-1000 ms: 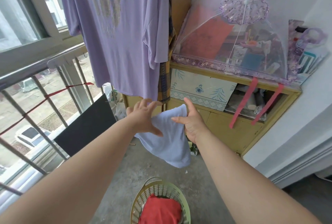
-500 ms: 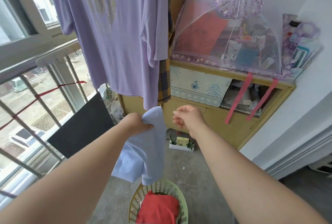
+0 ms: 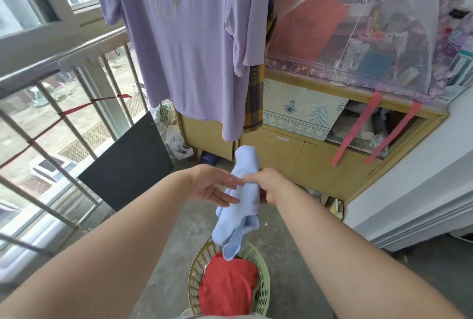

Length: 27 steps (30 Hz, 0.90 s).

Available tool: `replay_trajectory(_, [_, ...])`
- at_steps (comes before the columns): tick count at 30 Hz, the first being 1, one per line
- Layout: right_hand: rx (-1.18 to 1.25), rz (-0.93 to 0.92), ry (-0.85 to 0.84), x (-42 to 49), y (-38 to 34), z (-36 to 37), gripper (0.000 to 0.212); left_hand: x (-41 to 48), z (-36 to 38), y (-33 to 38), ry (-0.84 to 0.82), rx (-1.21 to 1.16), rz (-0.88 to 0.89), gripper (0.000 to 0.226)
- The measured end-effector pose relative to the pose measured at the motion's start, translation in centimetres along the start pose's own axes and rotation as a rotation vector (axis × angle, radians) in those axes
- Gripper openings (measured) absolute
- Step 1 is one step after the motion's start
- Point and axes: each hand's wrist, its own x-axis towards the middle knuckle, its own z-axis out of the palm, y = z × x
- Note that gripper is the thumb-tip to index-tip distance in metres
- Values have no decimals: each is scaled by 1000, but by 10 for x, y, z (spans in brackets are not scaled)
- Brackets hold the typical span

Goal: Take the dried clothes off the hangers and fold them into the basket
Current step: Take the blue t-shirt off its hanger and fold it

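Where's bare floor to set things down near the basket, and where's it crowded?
Bare floor lies between board and basket, and another strip between basket and the white wall. Crowded: the foot of the cabinet, with bags and small clutter; the basket already holds a red garment.

A single head-worn wide-angle camera looks forward and down, close above the right hand (image 3: 269, 186) gripping the blue cloth (image 3: 242, 221); the basket (image 3: 265, 279) sits below that grip.

Right hand (image 3: 268, 185) grips a blue cloth (image 3: 243, 216); left hand (image 3: 210, 185), fingers straight, seems to touch it above the basket (image 3: 263, 283).
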Motion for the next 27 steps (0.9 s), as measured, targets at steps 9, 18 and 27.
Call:
replay_trajectory(9, [-117,13,240,34,59,-22,23,37,-22,-39,533,111,-17,19])
replay_trajectory(18, [-97,156,311,83,157,-21,25,96,-44,-113,560,46,-103,18])
replay_trajectory(27, [-36,279,237,139,258,10,28,171,-53,-172,499,53,-175,17])
